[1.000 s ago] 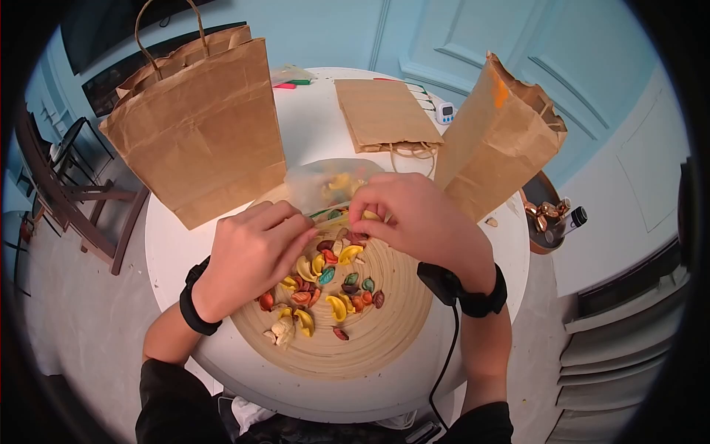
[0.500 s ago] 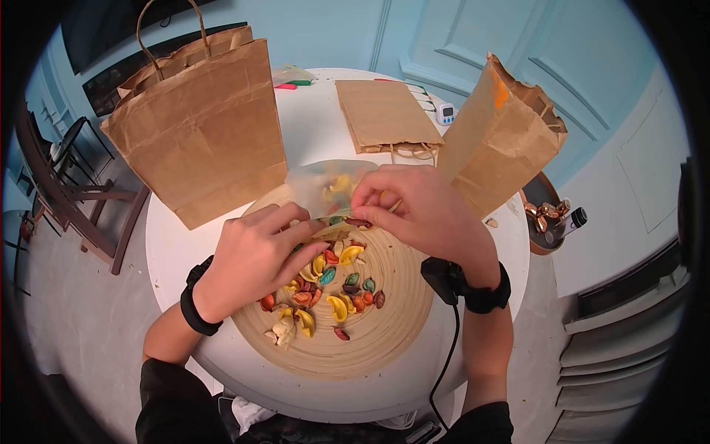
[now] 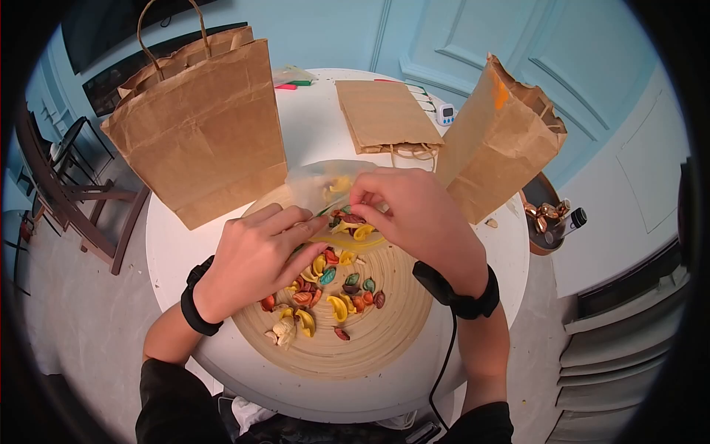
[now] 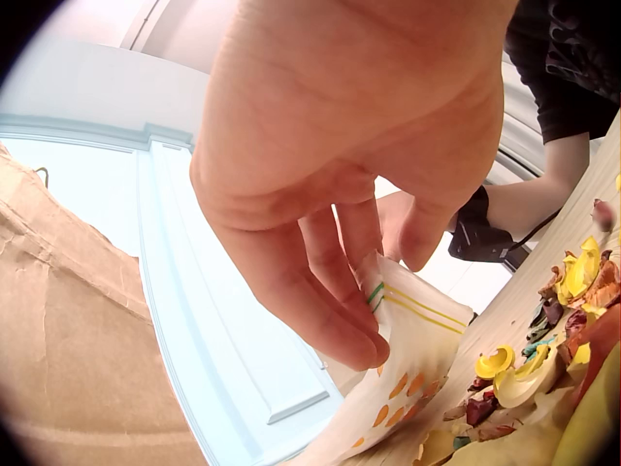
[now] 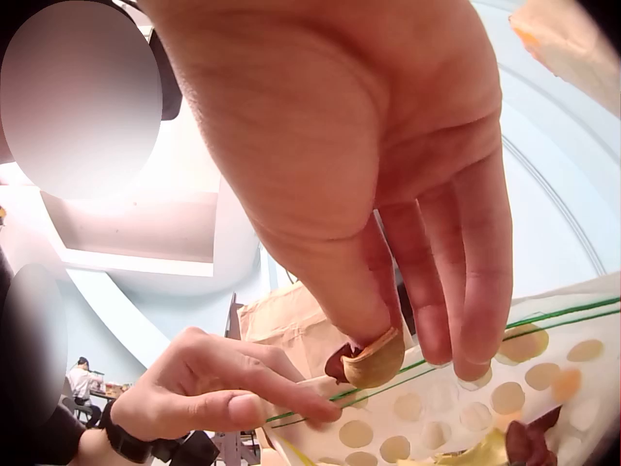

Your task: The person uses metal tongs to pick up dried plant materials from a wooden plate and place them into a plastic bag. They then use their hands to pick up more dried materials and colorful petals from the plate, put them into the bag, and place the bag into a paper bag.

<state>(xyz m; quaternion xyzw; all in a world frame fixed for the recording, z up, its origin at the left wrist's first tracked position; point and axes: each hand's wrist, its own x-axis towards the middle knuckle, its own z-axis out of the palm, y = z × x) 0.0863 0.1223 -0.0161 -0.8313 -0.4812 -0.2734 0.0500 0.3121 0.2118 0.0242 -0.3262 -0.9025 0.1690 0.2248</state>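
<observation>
A translucent dotted zip bag (image 3: pixel 309 181) with green and yellow seal lines lies at the far side of a round woven mat (image 3: pixel 392 340), dried petals inside it. My left hand (image 3: pixel 259 248) pinches the bag's edge between fingers and thumb; the left wrist view shows the bag's striped corner (image 4: pixel 417 316) there. Over the bag's mouth, my right hand (image 3: pixel 418 211) pinches dried petals, a tan curved one (image 5: pixel 376 361) and a dark red one beside it. Loose potpourri petals (image 3: pixel 338 308), yellow, red, orange and teal, are scattered on the mat nearer me.
A tall paper bag (image 3: pixel 207 133) stands at the left, another paper bag (image 3: pixel 499 140) at the right. A flat paper bag (image 3: pixel 384 111) lies at the back beside a small white timer (image 3: pixel 445 114). A dark tray (image 3: pixel 543 240) with copper-coloured items sits beyond the table's right edge.
My right hand has come up from the petals to the bag's mouth. The bag now gapes wider, its yellow-lined edge lying toward me and petals showing inside. My left hand stays at the bag's edge.
</observation>
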